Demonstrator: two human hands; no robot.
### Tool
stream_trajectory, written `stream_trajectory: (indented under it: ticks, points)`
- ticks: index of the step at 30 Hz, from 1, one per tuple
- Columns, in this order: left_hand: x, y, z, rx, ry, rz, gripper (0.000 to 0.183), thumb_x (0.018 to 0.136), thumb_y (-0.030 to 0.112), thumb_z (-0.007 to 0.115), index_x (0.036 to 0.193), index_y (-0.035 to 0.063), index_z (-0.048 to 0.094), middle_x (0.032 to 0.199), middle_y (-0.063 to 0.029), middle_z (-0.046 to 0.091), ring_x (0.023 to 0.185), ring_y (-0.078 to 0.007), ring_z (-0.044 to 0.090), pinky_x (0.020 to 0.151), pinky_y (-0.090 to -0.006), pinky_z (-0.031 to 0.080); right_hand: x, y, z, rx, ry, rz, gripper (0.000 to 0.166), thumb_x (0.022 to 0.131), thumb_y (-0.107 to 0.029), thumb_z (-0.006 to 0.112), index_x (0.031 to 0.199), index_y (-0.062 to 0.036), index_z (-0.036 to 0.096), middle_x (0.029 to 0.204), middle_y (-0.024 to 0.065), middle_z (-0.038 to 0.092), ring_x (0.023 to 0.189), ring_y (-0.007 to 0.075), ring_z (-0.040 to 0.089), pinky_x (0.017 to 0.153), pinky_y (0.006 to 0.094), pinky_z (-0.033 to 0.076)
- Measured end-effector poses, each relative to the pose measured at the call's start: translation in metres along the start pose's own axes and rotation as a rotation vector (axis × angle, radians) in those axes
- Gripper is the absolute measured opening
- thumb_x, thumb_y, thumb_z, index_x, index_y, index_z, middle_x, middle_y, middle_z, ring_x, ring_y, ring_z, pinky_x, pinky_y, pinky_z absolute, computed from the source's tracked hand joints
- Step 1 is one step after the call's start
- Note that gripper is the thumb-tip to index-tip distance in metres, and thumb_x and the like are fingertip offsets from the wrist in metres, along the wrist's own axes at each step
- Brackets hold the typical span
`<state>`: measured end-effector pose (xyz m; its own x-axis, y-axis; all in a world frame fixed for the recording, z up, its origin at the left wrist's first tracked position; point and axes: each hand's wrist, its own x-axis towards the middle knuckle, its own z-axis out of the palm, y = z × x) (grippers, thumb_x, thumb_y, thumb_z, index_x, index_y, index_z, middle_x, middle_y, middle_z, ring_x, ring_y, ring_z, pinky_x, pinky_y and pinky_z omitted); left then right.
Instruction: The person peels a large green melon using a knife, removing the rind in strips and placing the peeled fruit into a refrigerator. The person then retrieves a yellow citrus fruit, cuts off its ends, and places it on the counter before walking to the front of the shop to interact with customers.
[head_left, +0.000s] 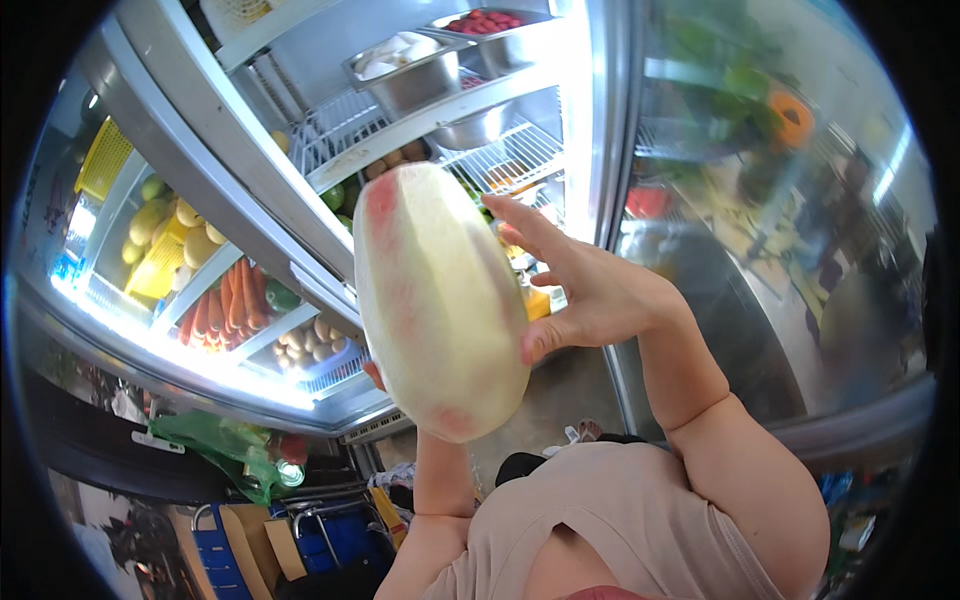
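A large peeled watermelon (442, 307), pale green-white with pink patches, is held up in front of an open glass-door refrigerator. My left hand (374, 376) supports it from behind and below; only a fingertip shows at its left edge, the rest being hidden by the fruit. On the right side, my right hand (574, 281) has its fingers spread, with the thumb touching the watermelon's lower right side. Whether its other fingers touch the fruit is not plain.
Inside the refrigerator are steel pans (412, 79) on wire racks (517, 154). Carrots (232, 300), potatoes (307, 341) and yellow fruit show behind the left glass door. The right glass door (720, 225) reflects the room. A green plastic bag (225, 442) hangs at lower left.
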<state>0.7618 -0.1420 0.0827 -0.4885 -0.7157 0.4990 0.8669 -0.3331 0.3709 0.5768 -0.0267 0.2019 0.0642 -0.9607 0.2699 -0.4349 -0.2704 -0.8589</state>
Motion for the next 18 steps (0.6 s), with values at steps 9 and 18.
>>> stream_trajectory:
  ticks: [9,18]
  points:
    - [0.103,0.033,0.037,0.305,0.202,0.153,0.075,0.088,0.064,0.035,0.141,0.0109,0.03,0.141,-0.009,0.038,0.127,-0.0283,0.041,0.103,-0.044,0.039,0.105,0.006,-0.004,0.237,0.103,-0.225,0.107,0.066,-0.038,0.084,0.145,-0.0028,0.02,0.139,0.0152,0.037,0.129,0.0276,0.039,0.103,0.0403,0.038]
    - [0.191,0.052,0.043,0.443,0.259,0.202,0.066,0.091,0.06,0.032,0.137,0.0142,0.038,0.138,-0.0083,0.043,0.127,-0.0267,0.042,0.105,-0.0474,0.037,0.19,0.001,-0.028,0.347,0.211,-0.268,0.093,0.069,-0.045,0.078,0.137,0.0026,0.036,0.121,0.0204,0.055,0.109,0.0265,0.057,0.092,0.0346,0.047]
